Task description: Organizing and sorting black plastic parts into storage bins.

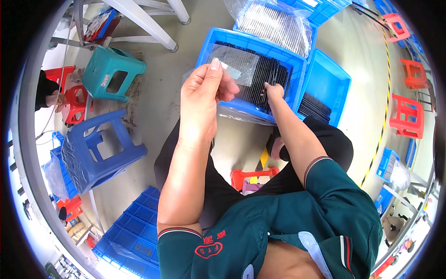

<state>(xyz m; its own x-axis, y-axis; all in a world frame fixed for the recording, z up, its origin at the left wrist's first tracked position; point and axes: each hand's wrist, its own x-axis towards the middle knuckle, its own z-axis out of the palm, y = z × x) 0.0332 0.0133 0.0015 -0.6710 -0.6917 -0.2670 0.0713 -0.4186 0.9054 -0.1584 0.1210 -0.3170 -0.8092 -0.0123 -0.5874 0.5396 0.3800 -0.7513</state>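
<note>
In front of me a blue crate (pixel 207 45) holds many thin black rods (pixel 275 69) lying side by side. My left hand (pixel 200 95) is raised over the crate's near left part, thumb against curled fingers, pinching a small clear plastic bag (pixel 246 63). The bag spreads to the right over some of the rods, which show through it. Down at the rods' near right side, my right hand (pixel 275 91) has its fingertips closed around a black rod. The rod's far end cannot be told from those beside it.
Beyond stands a crate of silvery rods (pixel 274 28) under clear film. To the right, another blue crate (pixel 338 79) holds more black rods (pixel 315 107). Teal (pixel 107 69) and blue (pixel 100 149) stools stand left, with stacked blue crates (pixel 134 232) nearer. Beneath me is a red stool (pixel 238 179).
</note>
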